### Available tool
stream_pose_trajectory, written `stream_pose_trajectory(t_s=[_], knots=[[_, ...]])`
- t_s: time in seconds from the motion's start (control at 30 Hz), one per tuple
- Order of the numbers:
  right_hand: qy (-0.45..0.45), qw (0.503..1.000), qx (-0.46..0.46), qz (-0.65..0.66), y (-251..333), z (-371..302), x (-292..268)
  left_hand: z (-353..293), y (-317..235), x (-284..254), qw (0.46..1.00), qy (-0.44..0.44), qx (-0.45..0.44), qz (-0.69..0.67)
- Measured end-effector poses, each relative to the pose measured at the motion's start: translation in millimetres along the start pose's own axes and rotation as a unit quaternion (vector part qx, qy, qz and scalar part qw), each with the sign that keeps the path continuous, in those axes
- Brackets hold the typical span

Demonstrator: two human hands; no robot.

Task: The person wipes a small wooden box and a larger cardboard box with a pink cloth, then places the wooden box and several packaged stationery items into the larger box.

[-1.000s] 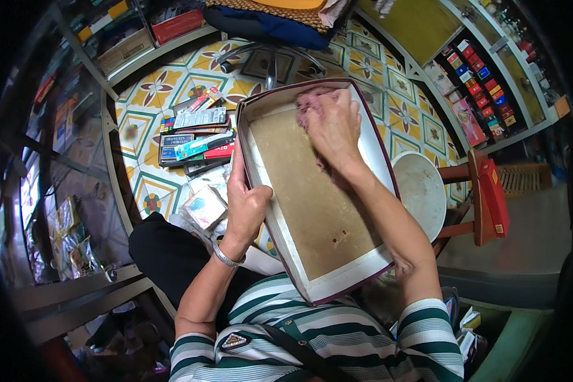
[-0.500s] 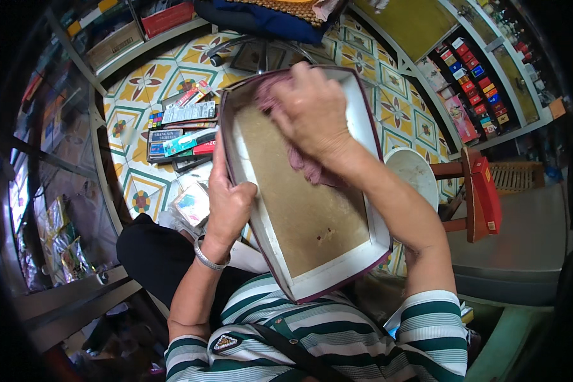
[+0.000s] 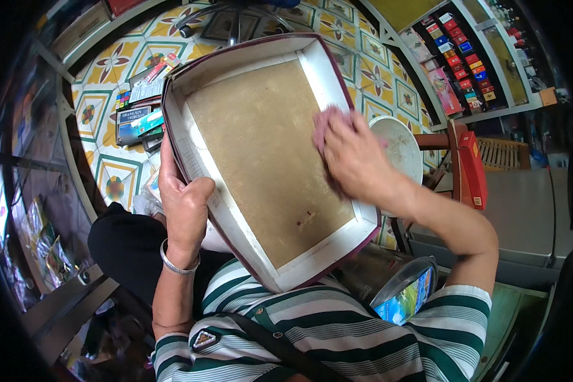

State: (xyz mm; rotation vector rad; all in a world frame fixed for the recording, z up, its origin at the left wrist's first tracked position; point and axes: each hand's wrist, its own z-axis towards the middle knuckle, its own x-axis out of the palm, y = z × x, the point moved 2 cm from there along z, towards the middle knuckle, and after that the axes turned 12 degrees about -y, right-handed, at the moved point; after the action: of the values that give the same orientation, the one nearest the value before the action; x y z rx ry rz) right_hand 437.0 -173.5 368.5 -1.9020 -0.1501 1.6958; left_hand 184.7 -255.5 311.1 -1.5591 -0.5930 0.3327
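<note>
A shallow cardboard box (image 3: 261, 140) with a brown bottom, white inner walls and a maroon outer edge is tilted up over my lap. My left hand (image 3: 186, 197) grips its left wall, thumb on the inside and fingers behind. Bunched under the fingers of my right hand (image 3: 356, 156) is a dusty-pink cloth (image 3: 328, 127), pressed against the inside of the right wall. Small dark spots and a scuffed patch mark the bottom near its lower end.
Small packages (image 3: 137, 121) are piled on the patterned tile floor (image 3: 114, 169) at left. To the right are a white basin (image 3: 398, 149), a red box (image 3: 472, 169) on a wooden piece, and a clear container (image 3: 401, 286). A shelf of small boxes (image 3: 461, 57) stands far right.
My right hand has moved the cloth from the box's far end down to its right wall. The box has swung left and tipped more toward me in the view.
</note>
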Motion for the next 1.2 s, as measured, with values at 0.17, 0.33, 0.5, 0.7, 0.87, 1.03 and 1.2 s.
stream_pose_trajectory(t_s=[0.17, 0.33, 0.5, 0.7, 0.87, 1.03, 1.2], knots=[[0.040, 0.998, -0.005, 0.054, 59, -61, -21, -1, 1, 3, 0.998, -0.004, -0.032, -0.046], [0.079, 0.982, 0.091, 0.144, 79, -76, -18, -5, 10, 7, 0.989, 0.019, -0.121, -0.087], [0.154, 0.857, 0.279, 0.404, 84, -87, -9, -46, 53, 18, 0.972, 0.078, -0.202, -0.091], [0.133, 0.515, 0.393, 0.750, 44, -72, -24, -48, 44, 23, 0.965, 0.061, -0.215, -0.138], [-0.167, 0.384, 0.489, 0.765, -33, -74, -38, -24, 41, -29, 0.961, -0.106, -0.222, -0.127], [-0.363, 0.264, 0.541, 0.712, -90, -136, -38, 11, 65, -96, 0.964, -0.169, -0.180, -0.101], [-0.469, 0.276, 0.589, 0.597, -126, -209, 3, 24, 83, -156, 0.954, -0.204, -0.190, -0.109]])
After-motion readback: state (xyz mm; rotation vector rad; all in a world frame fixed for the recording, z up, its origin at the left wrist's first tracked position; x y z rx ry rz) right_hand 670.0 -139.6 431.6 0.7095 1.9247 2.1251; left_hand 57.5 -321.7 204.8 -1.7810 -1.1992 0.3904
